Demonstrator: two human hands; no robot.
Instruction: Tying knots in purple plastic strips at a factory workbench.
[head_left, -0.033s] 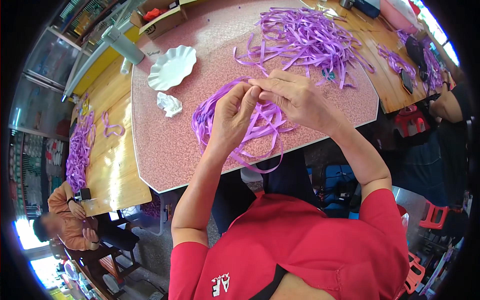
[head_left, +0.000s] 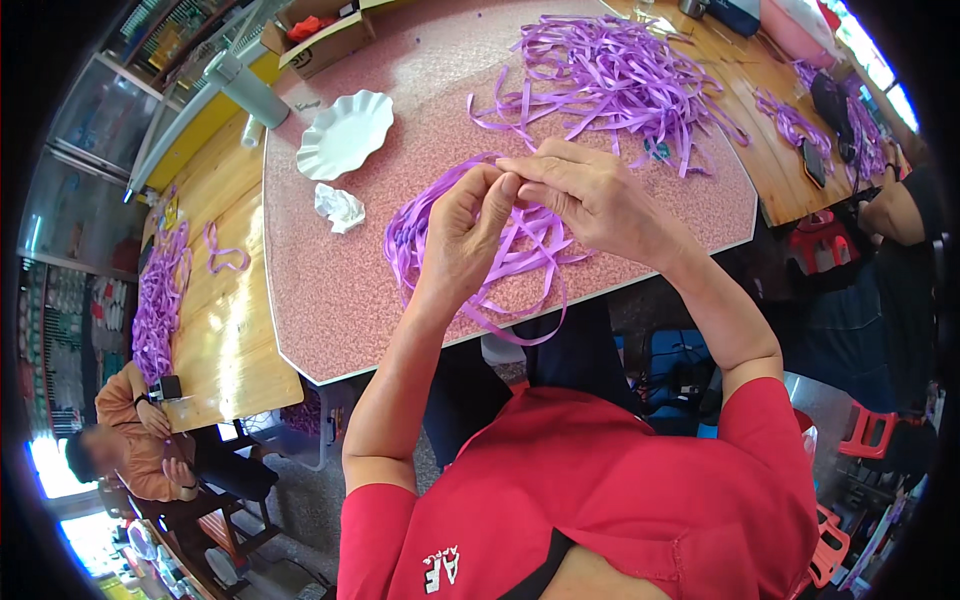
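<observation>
My left hand (head_left: pixel 465 222) and my right hand (head_left: pixel 595 195) meet fingertip to fingertip over the near middle of the pink table (head_left: pixel 330 300). Thumbs and forefingers are pinched on a purple ribbon (head_left: pixel 482 160), whose held part is mostly covered by my fingers. Below them lies a looped bundle of purple ribbons (head_left: pixel 408 240), some strands drooping past the table's near edge. Farther off to the right is a large tangled heap of the same purple ribbons (head_left: pixel 610 75).
To the left are a scalloped white plate (head_left: pixel 345 135), a crumpled white tissue (head_left: pixel 340 208) and a grey-green flask (head_left: pixel 245 90). A cardboard box (head_left: pixel 325 40) sits at the back. One person (head_left: pixel 150 440) sits at left; another person's arm (head_left: pixel 895 210) shows at right.
</observation>
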